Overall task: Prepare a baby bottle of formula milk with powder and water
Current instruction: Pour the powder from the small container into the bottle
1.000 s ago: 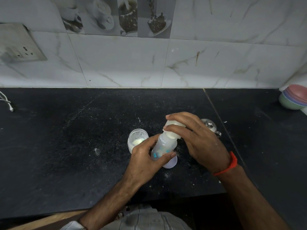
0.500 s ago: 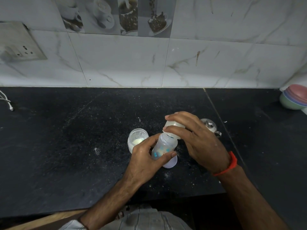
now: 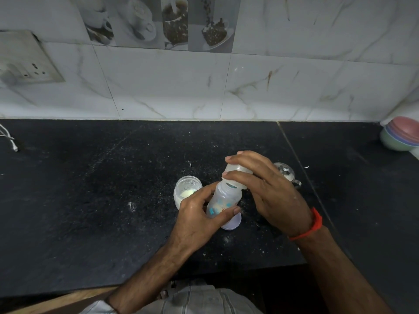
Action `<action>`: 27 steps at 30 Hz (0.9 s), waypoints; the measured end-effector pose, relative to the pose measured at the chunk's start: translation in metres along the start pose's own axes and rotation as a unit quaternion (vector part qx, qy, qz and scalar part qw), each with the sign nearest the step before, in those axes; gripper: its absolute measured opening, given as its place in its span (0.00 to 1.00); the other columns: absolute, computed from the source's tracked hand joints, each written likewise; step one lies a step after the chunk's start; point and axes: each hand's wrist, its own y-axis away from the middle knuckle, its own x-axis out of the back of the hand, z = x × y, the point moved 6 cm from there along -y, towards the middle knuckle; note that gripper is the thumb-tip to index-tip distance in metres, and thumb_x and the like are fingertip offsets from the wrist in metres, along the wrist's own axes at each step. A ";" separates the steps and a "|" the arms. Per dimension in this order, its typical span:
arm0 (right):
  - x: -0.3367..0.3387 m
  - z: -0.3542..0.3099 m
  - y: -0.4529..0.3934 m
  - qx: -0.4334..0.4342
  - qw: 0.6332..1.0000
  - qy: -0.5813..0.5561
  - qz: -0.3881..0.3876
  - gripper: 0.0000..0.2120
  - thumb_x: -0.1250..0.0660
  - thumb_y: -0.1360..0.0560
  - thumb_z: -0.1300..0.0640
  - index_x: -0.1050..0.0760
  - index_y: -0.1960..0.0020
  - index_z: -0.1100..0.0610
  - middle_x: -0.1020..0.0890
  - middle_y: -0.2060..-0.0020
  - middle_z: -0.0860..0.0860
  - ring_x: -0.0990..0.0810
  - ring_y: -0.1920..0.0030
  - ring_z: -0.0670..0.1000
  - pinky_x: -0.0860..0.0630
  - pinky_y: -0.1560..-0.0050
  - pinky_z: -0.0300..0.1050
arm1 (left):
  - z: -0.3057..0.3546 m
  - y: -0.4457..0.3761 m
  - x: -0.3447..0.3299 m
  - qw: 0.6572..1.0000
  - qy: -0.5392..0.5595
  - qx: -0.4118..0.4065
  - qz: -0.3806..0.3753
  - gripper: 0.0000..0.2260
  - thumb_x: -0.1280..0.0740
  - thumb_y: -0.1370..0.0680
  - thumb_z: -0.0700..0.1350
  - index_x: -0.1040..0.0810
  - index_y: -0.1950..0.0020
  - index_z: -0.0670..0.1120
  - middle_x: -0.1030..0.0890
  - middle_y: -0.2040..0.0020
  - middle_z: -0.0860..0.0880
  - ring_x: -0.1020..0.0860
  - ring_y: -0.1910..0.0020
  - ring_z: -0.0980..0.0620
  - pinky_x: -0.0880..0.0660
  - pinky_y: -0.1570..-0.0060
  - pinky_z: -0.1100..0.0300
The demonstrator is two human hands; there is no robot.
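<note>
A clear baby bottle (image 3: pixel 223 200) with blue print is tilted over the black counter (image 3: pixel 90 200); my left hand (image 3: pixel 199 216) grips its body. My right hand (image 3: pixel 267 189) holds the white screw cap (image 3: pixel 238 174) just above and off the bottle's open neck. A small clear container (image 3: pixel 187 192) with pale powder stands just left of the bottle. A round white lid (image 3: pixel 232 222) lies on the counter beneath the bottle.
A small steel lidded pot (image 3: pixel 286 173) sits behind my right hand. Stacked coloured bowls (image 3: pixel 401 135) stand at the far right by the tiled wall. A wall socket (image 3: pixel 25 62) and a white cable (image 3: pixel 9 139) are at the left. Powder specks dot the counter.
My right hand has lifted the cap off the bottle's neck, leaving a gap where it sat closed a second ago. My left hand and the bottle stay in place.
</note>
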 end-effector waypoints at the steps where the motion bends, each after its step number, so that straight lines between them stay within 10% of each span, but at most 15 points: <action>1: 0.000 -0.001 0.000 0.002 1.000 -0.005 -0.001 0.25 0.53 0.12 0.51 0.20 0.35 0.61 0.23 0.30 0.59 0.26 0.28 0.63 0.25 0.30 0.59 | 0.000 0.000 0.000 1.000 -0.001 0.000 0.000 0.21 0.22 0.29 0.57 0.24 0.39 0.67 0.18 0.46 0.71 0.18 0.46 0.63 0.24 0.54 0.73; 7: 0.007 0.006 0.000 -0.052 0.994 -0.075 0.053 0.15 0.42 0.15 0.64 0.21 0.34 0.60 0.23 0.30 0.57 0.25 0.29 0.56 0.27 0.28 0.51 | -0.003 0.000 0.000 1.000 0.007 0.008 0.000 0.23 0.23 0.30 0.59 0.22 0.37 0.63 0.17 0.46 0.69 0.18 0.46 0.63 0.23 0.54 0.71; 13: 0.005 0.020 0.007 -0.123 0.980 -0.146 0.047 0.26 0.27 0.24 0.70 0.25 0.28 0.57 0.24 0.31 0.53 0.27 0.28 0.50 0.30 0.28 0.43 | -0.011 0.000 0.001 1.000 -0.001 0.009 0.002 0.25 0.21 0.29 0.58 0.19 0.34 0.54 0.16 0.45 0.64 0.18 0.43 0.62 0.21 0.51 0.68; 27: 0.006 0.006 0.000 -0.007 0.999 -0.039 -0.034 0.19 0.41 0.19 0.63 0.22 0.31 0.56 0.25 0.29 0.57 0.26 0.30 0.57 0.27 0.30 0.50 | -0.004 0.001 0.001 1.000 0.016 -0.008 0.011 0.22 0.22 0.29 0.57 0.23 0.37 0.64 0.18 0.43 0.69 0.18 0.44 0.62 0.23 0.52 0.70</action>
